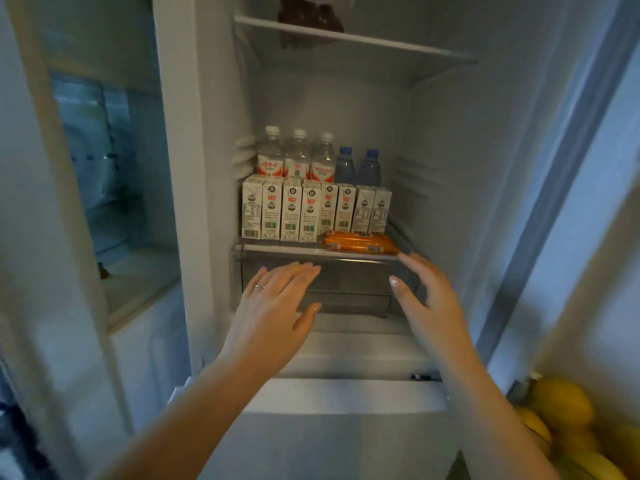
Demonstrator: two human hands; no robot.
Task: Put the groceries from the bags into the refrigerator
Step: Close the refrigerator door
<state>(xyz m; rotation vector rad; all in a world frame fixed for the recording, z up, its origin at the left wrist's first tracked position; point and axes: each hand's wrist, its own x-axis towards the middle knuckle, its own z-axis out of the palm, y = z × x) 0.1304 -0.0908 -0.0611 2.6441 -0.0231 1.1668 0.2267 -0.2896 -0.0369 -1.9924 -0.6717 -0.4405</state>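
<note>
Fingers of both hands are straight and relaxed, holding nothing: the left hand (277, 299) lies flat at the front of the clear plastic refrigerator drawer (349, 282), the right hand (426, 296) reaches beside it. On the white shelf (277, 248) above stand eight white milk cartons (291, 213), three clear red-labelled bottles (297, 157), two small blue bottles (356, 166), and one orange sausage pack (360, 244). Yellow bananas (561, 407) sit lower right.

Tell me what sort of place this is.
Probably a home kitchen, at an open fridge: milk cartons and water bottles line its shelf, and yellow fruit sits beside it. Both hands, left and right, reach toward the drawer.
</note>
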